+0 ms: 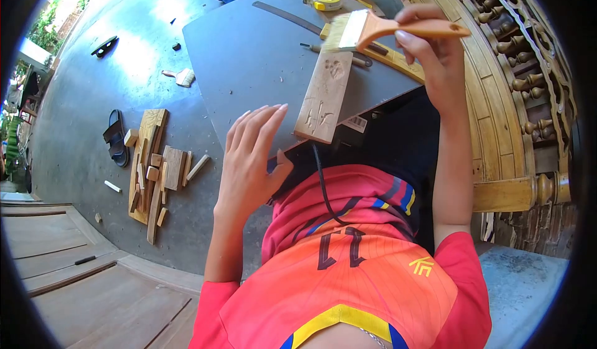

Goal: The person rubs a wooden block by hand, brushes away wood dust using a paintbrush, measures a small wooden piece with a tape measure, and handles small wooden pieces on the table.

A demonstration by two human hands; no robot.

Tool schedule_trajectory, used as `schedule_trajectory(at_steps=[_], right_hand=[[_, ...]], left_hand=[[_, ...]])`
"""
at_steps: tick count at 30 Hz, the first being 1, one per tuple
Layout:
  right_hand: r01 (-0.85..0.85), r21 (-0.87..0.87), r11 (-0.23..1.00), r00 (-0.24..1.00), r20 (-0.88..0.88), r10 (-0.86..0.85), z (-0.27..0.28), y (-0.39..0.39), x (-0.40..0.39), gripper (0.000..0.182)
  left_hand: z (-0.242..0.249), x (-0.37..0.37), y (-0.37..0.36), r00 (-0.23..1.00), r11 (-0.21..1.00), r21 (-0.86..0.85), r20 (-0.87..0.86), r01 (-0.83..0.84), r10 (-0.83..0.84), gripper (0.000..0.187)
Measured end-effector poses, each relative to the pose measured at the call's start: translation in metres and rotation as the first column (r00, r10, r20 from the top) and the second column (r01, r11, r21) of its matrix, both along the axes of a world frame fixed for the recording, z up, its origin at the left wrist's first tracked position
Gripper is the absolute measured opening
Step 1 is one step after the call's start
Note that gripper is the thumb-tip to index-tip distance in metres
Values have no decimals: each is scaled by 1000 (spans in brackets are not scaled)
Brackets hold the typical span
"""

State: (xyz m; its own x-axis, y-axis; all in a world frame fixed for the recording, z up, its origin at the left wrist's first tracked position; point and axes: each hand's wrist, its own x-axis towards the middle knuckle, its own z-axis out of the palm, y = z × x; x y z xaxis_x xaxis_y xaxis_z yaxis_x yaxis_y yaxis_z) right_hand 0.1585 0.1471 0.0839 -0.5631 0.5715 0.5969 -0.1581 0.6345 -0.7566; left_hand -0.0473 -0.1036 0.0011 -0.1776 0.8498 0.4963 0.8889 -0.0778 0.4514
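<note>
My right hand (432,50) grips the orange handle of a wide paintbrush (379,31), its pale bristles pointing left over the far end of a carved wooden block (323,97). The block lies on the grey board, with carved marks at its near end and a paw-like carving at its far end. Whether the bristles touch the wood I cannot tell. To the left of the block, my left hand (252,150) hovers at the board's near edge, fingers spread and holding nothing.
On the grey board (249,50) are a metal ruler (286,16), a chisel-like tool (311,47) and a yellow tape measure (326,1). Wood pieces (152,169), a sandal (115,139) and another brush (180,77) lie on the floor. A wooden railing stands right.
</note>
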Motion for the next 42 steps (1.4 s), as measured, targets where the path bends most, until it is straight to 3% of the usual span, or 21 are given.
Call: schedule_trajectory(at_steps=[4, 7, 10, 15, 18, 22, 23, 26, 27, 30, 33, 36, 39, 42], right_hand=[[50, -86, 995, 997, -46, -54, -15, -15, 21, 15], [64, -138, 988, 996, -59, -73, -20, -30, 31, 15], [61, -164, 985, 997, -45, -69, -22, -32, 38, 16], [50, -146, 988, 998, -27, -54, -20, -31, 39, 16], [31, -160, 987, 999, 12, -30, -19, -30, 39, 17], [38, -113, 993, 998, 49, -32, -17, -30, 32, 17], [40, -109, 993, 998, 59, -34, -16, -30, 32, 17], [32, -88, 996, 997, 73, -26, -15, -28, 33, 17], [27, -78, 997, 997, 76, -21, -15, -28, 33, 17], [35, -65, 997, 995, 99, -28, -15, -27, 34, 16], [38, -84, 996, 994, 107, -29, -14, -27, 37, 16], [44, -69, 997, 993, 108, -36, -14, -27, 41, 16], [55, -82, 995, 994, 96, -47, -16, -28, 41, 17], [61, -87, 994, 995, 89, -54, -19, -26, 43, 18]], left_hand=[[1, -2, 7, 993, 995, 4, -55, 102, -101, 70], [1, 2, 14, 994, 995, 58, -77, 79, -74, 67], [1, 8, 5, 981, 974, 125, -60, 190, -183, 59], [-10, 21, 1, 873, 877, 27, -113, 480, -475, 55], [-10, 31, 3, 861, 876, -99, -161, 471, -482, 55], [-34, 52, 17, 906, 918, -79, -146, 389, -397, 60], [-38, 53, 20, 902, 901, -175, -108, 396, -418, 63], [-61, 72, 39, 926, 913, -173, -9, 370, -377, 67], [-59, 76, 45, 927, 888, -268, 61, 372, -370, 71], [-40, 79, 55, 922, 873, -304, 197, 380, -333, 74], [-33, 84, 58, 934, 892, -277, 134, 357, -332, 82], [-54, 95, 63, 953, 956, -72, 131, 284, -273, 83], [-65, 107, 71, 987, 987, -36, 3, 158, -158, 72], [-62, 114, 70, 988, 988, -11, 34, 154, -154, 59]])
